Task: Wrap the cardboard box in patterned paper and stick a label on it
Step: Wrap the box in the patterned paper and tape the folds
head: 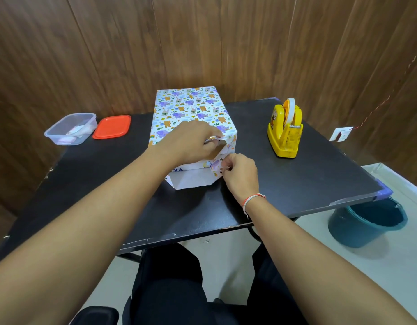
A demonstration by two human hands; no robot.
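A box wrapped in white paper printed with small animals (191, 106) stands in the middle of the black table (308, 179). Its near end is partly folded, and a white flap (193, 180) lies flat on the table. My left hand (191, 141) lies over the box's near top edge and holds the folded paper down there. My right hand (238, 174) pinches the folded side flap at the box's lower right corner. Some brown cardboard shows between the folds.
A yellow tape dispenser (284, 132) stands right of the box. At the left are a clear plastic tub (71, 129) with small items and its orange lid (112, 126). A teal bucket (366, 221) sits on the floor at the right. Wooden walls close the far side.
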